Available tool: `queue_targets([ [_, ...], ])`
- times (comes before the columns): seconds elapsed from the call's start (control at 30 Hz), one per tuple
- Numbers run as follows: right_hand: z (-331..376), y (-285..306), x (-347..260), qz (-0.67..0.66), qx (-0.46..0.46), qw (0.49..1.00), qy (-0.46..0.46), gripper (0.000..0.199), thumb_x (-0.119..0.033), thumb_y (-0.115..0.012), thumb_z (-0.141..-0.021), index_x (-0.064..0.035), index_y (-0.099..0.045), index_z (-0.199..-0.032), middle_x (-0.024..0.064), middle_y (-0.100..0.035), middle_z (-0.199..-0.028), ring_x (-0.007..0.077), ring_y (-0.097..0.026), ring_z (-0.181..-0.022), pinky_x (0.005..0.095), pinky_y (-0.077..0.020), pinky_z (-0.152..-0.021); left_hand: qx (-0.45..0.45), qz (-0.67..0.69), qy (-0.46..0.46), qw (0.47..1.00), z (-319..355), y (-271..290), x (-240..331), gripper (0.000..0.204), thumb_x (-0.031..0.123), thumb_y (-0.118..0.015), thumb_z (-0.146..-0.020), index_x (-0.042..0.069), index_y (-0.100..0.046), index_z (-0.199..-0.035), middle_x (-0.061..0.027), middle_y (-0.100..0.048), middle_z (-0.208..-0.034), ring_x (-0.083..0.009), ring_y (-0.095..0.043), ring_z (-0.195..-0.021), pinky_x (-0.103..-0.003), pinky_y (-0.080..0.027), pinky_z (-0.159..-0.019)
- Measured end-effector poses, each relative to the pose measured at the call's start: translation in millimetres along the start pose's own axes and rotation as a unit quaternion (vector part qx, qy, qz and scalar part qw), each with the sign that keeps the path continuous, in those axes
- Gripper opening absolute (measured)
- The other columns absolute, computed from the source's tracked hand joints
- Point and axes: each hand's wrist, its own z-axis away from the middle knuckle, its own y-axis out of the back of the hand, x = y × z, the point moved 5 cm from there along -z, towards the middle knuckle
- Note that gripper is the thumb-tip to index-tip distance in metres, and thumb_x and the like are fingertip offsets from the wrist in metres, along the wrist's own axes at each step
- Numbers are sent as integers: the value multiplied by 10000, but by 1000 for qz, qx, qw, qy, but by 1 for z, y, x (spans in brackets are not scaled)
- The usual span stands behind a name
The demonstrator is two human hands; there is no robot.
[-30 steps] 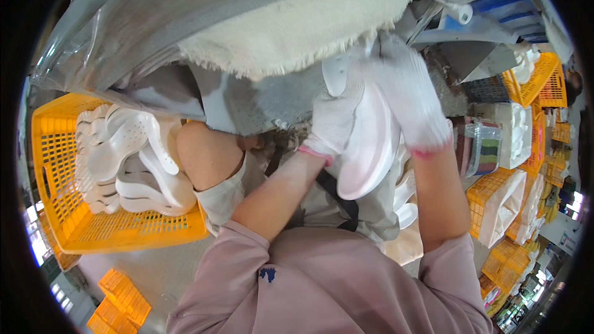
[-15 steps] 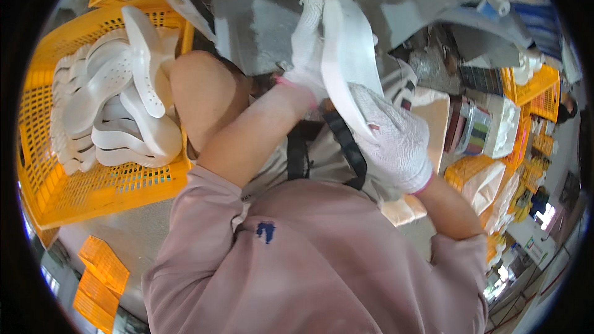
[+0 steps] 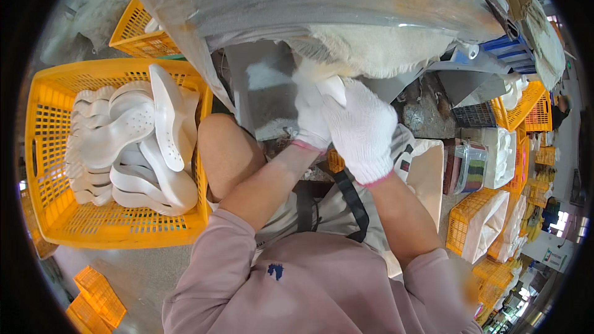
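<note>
A white shoe sole (image 3: 335, 91) is held up before me. Only a small end of it shows between my gloved hands. My right hand (image 3: 364, 128), in a white knit glove with a pink cuff, is closed over it. My left hand (image 3: 312, 114), gloved alike, grips it from the left side; its fingers are blurred and partly hidden. Both hands are right under the frayed lower edge of a cream, fluffy cloth-like mass (image 3: 383, 52), and whether the sole touches it cannot be made out. Left of my knee, a yellow crate (image 3: 117, 235) holds several white soles (image 3: 124, 139).
Grey plastic sheeting (image 3: 297, 3) hangs over the work spot. A lined cream container (image 3: 427, 170) stands by my right leg. Farther right are a clear box of coloured pieces (image 3: 467, 167) and yellow crates (image 3: 463, 222). Another yellow crate (image 3: 139, 31) sits at the far left.
The sole, earlier seen at full length, is now mostly hidden by my hands. My right hand has moved up and left, beside my left hand. The view has shifted, showing more sheeting above.
</note>
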Motion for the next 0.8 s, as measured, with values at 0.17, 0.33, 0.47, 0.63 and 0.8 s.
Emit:
queue_targets([
  [0.17, -10, -18, 15, -215, -205, 954, -32, 418, -323, -773, -786, -107, -750, -1143, 186, -766, -999, 453, -720, -906, 492, -594, -802, -1, 382, 375, 845, 17, -17, -21, 577, 537, -297, -1120, 71, -591, -1288, -132, -709, -1150, -280, -689, -983, -378, -555, -932],
  [0.33, 37, 4, 16, -280, -262, 923, -18, 948, -186, -822, -761, 15, -415, -1594, 242, -516, -1540, 354, -570, -1343, 438, -479, -1102, -39, 202, 299, 932, 11, -7, -26, 557, 546, -279, -1122, 115, -576, -1312, -89, -677, -1105, -277, -656, -982, -397, -558, -886],
  [0.47, 23, -20, 17, -458, -340, 783, -247, 785, -254, -844, -811, 33, -525, -1468, 210, -635, -1360, 298, -656, -1184, 411, -547, -992, 24, 247, 286, 926, -8, 4, -67, 515, 544, -413, -1099, 117, -609, -1310, -74, -695, -1096, -286, -667, -991, -384, -554, -907],
  [0.63, -22, -8, 6, -295, -257, 917, 83, 505, -235, -834, -853, -13, -660, -1272, 95, -726, -1118, 194, -696, -958, 354, -576, -842, -142, 1, 4, 990, -22, 12, -56, 447, 387, -414, -1124, 56, -631, -1332, -111, -710, -1271, -283, -689, -1118, -368, -564, -938],
  [0.8, 51, 22, -11, -378, -257, 861, -222, 480, -268, -817, -897, 11, -653, -1251, 168, -752, -1115, 269, -751, -1010, 400, -591, -859, 5, 323, 302, 897, 31, 2, -36, 428, 371, -440, -1109, 71, -642, -1337, -101, -719, -1281, -291, -692, -1138, -383, -558, -965],
])
